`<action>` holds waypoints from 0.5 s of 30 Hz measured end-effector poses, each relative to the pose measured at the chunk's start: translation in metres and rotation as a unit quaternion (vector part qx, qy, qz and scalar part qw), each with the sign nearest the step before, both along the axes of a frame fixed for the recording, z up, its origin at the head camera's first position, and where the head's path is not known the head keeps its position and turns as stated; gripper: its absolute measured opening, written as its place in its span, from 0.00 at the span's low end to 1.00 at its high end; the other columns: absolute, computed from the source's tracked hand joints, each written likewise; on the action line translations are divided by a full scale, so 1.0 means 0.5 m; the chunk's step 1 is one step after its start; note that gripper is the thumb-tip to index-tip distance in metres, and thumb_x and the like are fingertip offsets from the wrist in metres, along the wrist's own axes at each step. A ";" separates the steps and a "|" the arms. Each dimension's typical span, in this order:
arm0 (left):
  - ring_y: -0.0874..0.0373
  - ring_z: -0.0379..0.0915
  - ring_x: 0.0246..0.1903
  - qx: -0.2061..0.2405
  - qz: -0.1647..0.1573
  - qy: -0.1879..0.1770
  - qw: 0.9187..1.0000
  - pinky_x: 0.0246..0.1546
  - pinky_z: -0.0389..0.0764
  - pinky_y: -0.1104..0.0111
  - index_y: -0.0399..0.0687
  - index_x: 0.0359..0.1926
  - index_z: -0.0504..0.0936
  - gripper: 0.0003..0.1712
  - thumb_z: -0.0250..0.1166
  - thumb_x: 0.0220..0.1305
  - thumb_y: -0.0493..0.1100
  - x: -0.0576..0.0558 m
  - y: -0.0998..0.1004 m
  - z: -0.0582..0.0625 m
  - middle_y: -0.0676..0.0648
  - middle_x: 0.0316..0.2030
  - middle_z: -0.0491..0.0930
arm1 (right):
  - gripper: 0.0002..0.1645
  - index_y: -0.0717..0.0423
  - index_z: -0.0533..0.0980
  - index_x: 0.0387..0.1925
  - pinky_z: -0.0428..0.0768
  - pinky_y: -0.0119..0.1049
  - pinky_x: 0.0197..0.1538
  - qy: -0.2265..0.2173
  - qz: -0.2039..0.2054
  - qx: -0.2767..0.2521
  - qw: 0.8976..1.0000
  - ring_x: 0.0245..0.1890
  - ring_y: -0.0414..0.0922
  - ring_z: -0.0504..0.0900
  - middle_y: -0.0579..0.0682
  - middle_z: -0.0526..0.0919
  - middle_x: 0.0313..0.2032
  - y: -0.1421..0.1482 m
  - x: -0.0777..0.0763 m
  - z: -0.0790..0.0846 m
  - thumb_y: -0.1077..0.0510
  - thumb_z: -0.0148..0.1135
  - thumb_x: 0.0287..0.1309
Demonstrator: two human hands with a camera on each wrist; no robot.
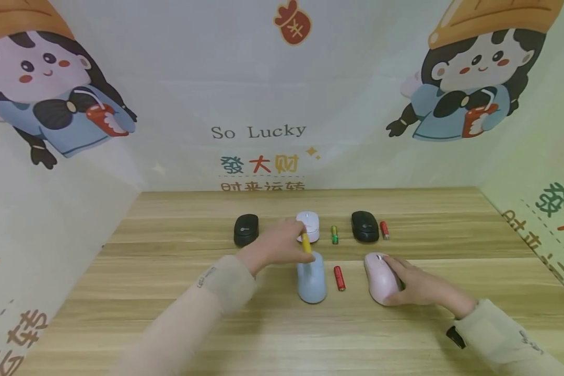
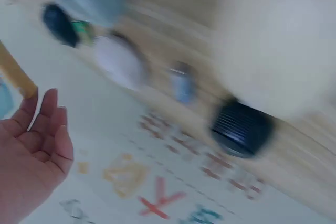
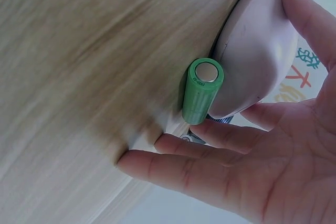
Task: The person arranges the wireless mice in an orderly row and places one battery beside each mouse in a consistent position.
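Observation:
My left hand (image 1: 282, 243) pinches a yellow battery (image 1: 306, 243) at one end between thumb and fingers, above the far end of a light blue mouse (image 1: 312, 284). The left wrist view shows the yellow battery (image 2: 14, 71) too. On the right, my right hand (image 1: 420, 284) holds a pink mouse (image 1: 380, 279) between thumb and index finger. A green battery (image 3: 201, 93) lies along that mouse's side, among the fingers; the hand mostly hides it in the head view. Other fingertips (image 3: 126, 161) of this hand touch the table.
Behind stand a black mouse (image 1: 246, 228), a white mouse (image 1: 308, 224) and another black mouse (image 1: 365, 226). Among them lie a green battery (image 1: 335, 235), a red battery (image 1: 385, 230) and a blue battery (image 2: 182, 85). Another red battery (image 1: 339, 278) lies between the blue and pink mice.

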State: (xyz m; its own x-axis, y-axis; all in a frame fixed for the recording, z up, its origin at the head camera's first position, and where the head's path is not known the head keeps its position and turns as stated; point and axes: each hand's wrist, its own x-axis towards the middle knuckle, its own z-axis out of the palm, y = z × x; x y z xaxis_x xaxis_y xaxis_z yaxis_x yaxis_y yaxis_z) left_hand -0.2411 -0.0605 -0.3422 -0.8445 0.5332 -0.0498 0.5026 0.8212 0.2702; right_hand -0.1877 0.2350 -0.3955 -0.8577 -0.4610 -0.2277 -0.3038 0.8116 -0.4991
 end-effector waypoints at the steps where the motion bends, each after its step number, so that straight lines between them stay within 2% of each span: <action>1: 0.53 0.69 0.41 -0.004 -0.001 0.007 1.000 0.42 0.71 0.65 0.43 0.40 0.76 0.26 0.67 0.46 0.57 -0.002 -0.016 -0.005 0.46 0.39 0.77 | 0.57 0.72 0.49 0.65 0.63 0.64 0.53 0.001 -0.001 -0.002 1.000 0.57 0.74 0.58 0.79 0.53 0.60 0.000 0.001 0.001 0.46 0.69 0.44; 3: 0.52 0.69 0.42 -0.021 -0.007 0.022 1.000 0.44 0.71 0.63 0.42 0.40 0.76 0.27 0.67 0.45 0.57 -0.003 -0.046 -0.022 0.47 0.38 0.76 | 0.58 0.72 0.49 0.64 0.63 0.64 0.53 0.001 -0.002 -0.004 1.000 0.57 0.74 0.58 0.79 0.53 0.60 0.001 0.003 0.002 0.46 0.69 0.44; 6: 0.49 0.69 0.45 -0.059 -0.034 0.045 0.997 0.49 0.69 0.61 0.41 0.43 0.77 0.30 0.66 0.47 0.60 0.003 -0.085 -0.055 0.45 0.41 0.76 | 0.58 0.72 0.49 0.65 0.64 0.64 0.52 0.003 -0.003 -0.005 1.000 0.57 0.74 0.59 0.79 0.53 0.60 0.001 0.003 0.002 0.46 0.69 0.44; 9: 0.49 0.68 0.43 -0.085 -0.058 0.053 0.993 0.48 0.68 0.60 0.42 0.44 0.77 0.31 0.65 0.48 0.62 0.014 -0.113 -0.089 0.44 0.42 0.75 | 0.58 0.72 0.49 0.65 0.64 0.64 0.52 0.003 -0.002 -0.002 1.000 0.56 0.74 0.58 0.79 0.52 0.60 0.001 0.003 0.001 0.46 0.69 0.44; 11: 0.51 0.66 0.40 -0.091 -0.063 0.058 0.992 0.46 0.67 0.61 0.43 0.43 0.77 0.31 0.65 0.47 0.62 0.021 -0.126 -0.107 0.45 0.40 0.75 | 0.58 0.72 0.49 0.65 0.64 0.65 0.52 0.003 -0.002 -0.001 1.000 0.56 0.75 0.58 0.79 0.52 0.60 0.001 0.002 0.001 0.46 0.69 0.44; 15: 0.52 0.64 0.38 -0.076 -0.067 0.061 0.993 0.44 0.66 0.61 0.42 0.43 0.78 0.31 0.66 0.47 0.61 0.032 -0.139 -0.125 0.46 0.38 0.73 | 0.58 0.72 0.49 0.65 0.64 0.64 0.52 0.003 -0.003 -0.002 1.000 0.56 0.74 0.59 0.79 0.53 0.60 -0.001 0.001 0.001 0.46 0.69 0.44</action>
State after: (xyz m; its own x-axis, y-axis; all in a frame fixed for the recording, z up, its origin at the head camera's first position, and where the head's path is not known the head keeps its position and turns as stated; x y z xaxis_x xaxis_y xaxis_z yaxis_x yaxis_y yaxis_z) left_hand -0.2251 -0.1300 -0.4048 -0.7712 0.6353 -0.0398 0.6315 0.7715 0.0777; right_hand -0.1870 0.2346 -0.3952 -0.8617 -0.4571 -0.2203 -0.3020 0.8110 -0.5011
